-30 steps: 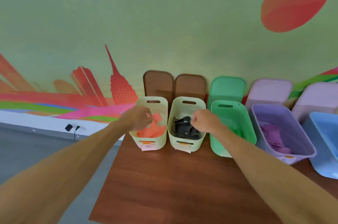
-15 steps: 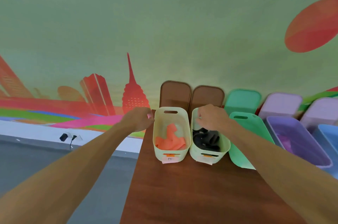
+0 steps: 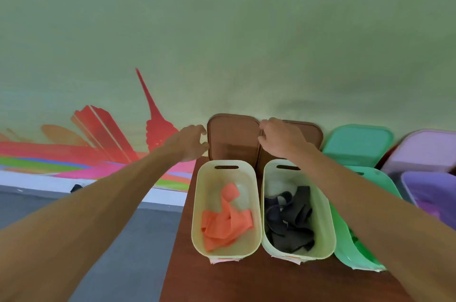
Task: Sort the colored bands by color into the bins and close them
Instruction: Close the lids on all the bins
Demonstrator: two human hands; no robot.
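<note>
Two cream bins stand side by side on the wooden table (image 3: 246,282). The left bin (image 3: 195,215) holds orange bands (image 3: 222,225); the right bin (image 3: 331,235) holds black bands (image 3: 288,222). Two brown lids lean on the wall behind them. My left hand (image 3: 190,142) is at the left edge of the left brown lid (image 3: 233,138), its curved fingers and thumb just touching that edge. My right hand (image 3: 278,138) curls its fingers over that lid's right edge, partly covering the second brown lid (image 3: 313,133).
A green bin (image 3: 345,247) stands right of the cream bins, with its green lid (image 3: 357,143) against the wall. Further right are a purple bin (image 3: 431,188) holding purple bands and a lilac lid (image 3: 424,151). The table's left edge drops to grey floor.
Both hands have risen from over the cream bins to the left brown lid at the wall. The view has shifted left and closer.
</note>
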